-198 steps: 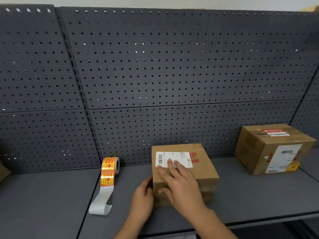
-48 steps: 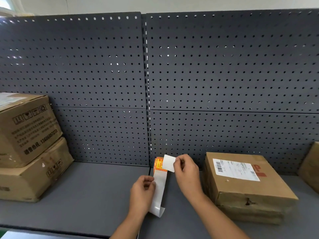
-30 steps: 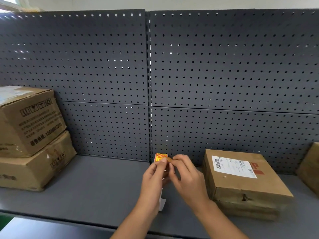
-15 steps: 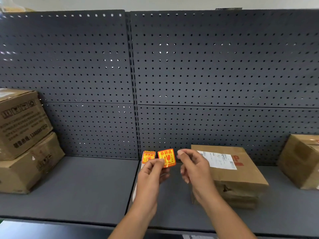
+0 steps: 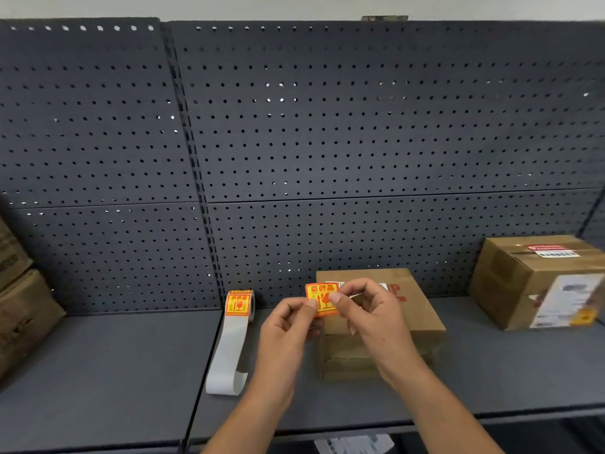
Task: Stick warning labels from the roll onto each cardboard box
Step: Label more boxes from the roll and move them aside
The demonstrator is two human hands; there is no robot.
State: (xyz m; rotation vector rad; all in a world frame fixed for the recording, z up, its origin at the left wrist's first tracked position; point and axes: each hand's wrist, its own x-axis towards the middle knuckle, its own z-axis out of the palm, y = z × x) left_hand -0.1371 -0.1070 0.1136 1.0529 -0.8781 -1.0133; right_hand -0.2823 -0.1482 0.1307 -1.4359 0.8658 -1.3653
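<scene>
1. Here, the flat cardboard box lies on the shelf behind both hands.
2. The right hand, raised, pinches the right edge of the warning label, fingers curled.
3. The left hand pinches its left edge.
4. The roll stands left of the hands.
5. The label is upright before the box.
</scene>
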